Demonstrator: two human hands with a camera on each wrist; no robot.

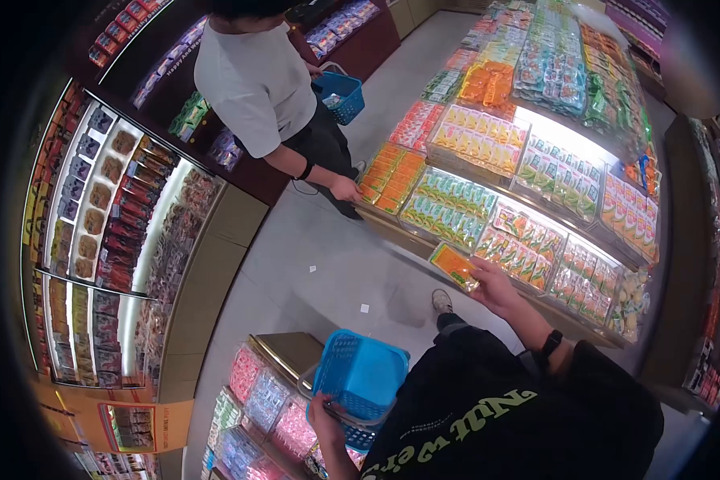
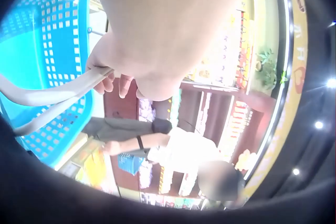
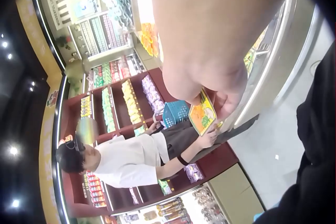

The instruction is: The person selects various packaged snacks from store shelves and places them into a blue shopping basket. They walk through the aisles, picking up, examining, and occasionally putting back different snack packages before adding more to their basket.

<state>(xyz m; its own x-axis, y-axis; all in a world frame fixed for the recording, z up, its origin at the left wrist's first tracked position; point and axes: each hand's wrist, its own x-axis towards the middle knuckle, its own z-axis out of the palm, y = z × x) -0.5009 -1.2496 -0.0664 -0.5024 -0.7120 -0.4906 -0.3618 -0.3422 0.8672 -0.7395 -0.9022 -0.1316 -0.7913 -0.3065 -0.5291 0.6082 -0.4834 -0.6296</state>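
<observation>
My left hand (image 1: pixel 326 422) grips the pale handles (image 2: pixel 58 94) of a blue plastic shopping basket (image 2: pixel 81 3), fingers curled round them in the left wrist view. The basket hangs at my left side, and its bare blue inside shows in the head view. In my right hand (image 1: pixel 498 291) is a flat orange-and-yellow snack packet (image 1: pixel 454 266), pinched by one end between thumb and fingers. It is held out in front of the lower row of a lit display, close to bins of green packets (image 1: pixel 450 206) and red-and-white packets (image 1: pixel 520 242).
Another person (image 1: pixel 252 88) in a white shirt stands across the aisle with a blue basket (image 1: pixel 342 98), one hand at the orange packets (image 1: pixel 392 178). Lit shelves (image 1: pixel 108 192) line the left. Candy bins (image 1: pixel 268 400) stand beside my basket. Grey floor (image 1: pixel 328 296) lies between.
</observation>
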